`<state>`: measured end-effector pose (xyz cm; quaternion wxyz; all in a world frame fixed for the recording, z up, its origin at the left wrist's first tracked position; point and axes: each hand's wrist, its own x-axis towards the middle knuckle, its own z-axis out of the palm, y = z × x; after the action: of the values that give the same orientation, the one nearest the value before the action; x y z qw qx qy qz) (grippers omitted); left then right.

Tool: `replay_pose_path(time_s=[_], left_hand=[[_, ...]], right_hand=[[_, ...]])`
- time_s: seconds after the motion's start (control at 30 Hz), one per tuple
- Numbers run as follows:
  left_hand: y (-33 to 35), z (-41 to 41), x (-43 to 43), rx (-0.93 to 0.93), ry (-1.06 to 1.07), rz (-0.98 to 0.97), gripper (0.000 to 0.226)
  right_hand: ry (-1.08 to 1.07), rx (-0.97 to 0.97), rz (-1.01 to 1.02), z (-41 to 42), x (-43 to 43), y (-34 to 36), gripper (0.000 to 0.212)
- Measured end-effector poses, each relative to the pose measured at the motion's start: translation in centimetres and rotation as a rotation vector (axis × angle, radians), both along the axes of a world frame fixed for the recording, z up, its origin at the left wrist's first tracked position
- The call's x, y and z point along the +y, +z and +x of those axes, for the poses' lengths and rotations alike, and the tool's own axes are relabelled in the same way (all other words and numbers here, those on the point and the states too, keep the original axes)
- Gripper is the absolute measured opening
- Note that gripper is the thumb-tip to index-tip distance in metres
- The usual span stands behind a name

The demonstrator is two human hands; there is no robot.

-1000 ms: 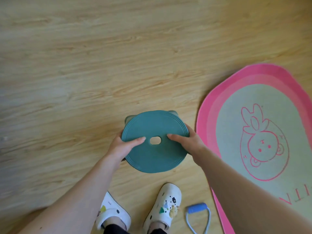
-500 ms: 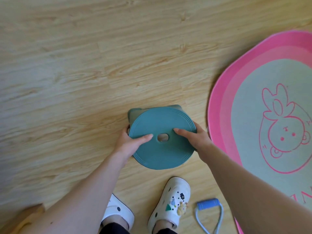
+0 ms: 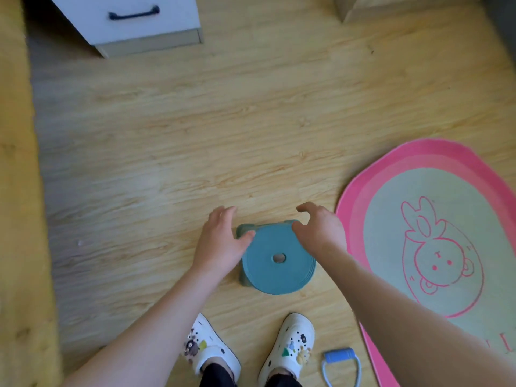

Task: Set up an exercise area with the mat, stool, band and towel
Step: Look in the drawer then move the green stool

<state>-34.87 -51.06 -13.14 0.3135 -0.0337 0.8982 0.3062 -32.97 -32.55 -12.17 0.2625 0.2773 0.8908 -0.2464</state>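
Both hands have let go of the stool: the left hand and right hand, which earlier clasped the seat rim with thumbs on top, now hover at its upper edge with fingers loosely spread. The stool now stands on the floor. The view has pulled back, so the stool appears smaller and a white drawer unit has entered the upper left of the frame.

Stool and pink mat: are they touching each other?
Apart. The head view shows a strip of bare wooden floor between the stool and the mat.
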Motion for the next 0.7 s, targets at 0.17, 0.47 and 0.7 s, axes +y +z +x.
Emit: replay_pose_path(time_s=[0.17, 0.47, 0.7], left_hand=[[14.8, -3.1, -3.2, 0.098, -0.084, -0.048, 0.054], [38.0, -4.8, -10.8, 0.426, -0.227, -0.135, 0.058], [47.7, -6.7, -15.7, 0.610, -0.193, -0.178, 0.062]], right_hand=[[0.114, 0.085, 0.034, -2.9, -4.1, 14.4, 0.043], [0.250, 0.293, 0.074, -5.1, -12.1, 37.1, 0.038], [0.257, 0.433, 0.038, -7.4, -17.8, 46.7, 0.035]])
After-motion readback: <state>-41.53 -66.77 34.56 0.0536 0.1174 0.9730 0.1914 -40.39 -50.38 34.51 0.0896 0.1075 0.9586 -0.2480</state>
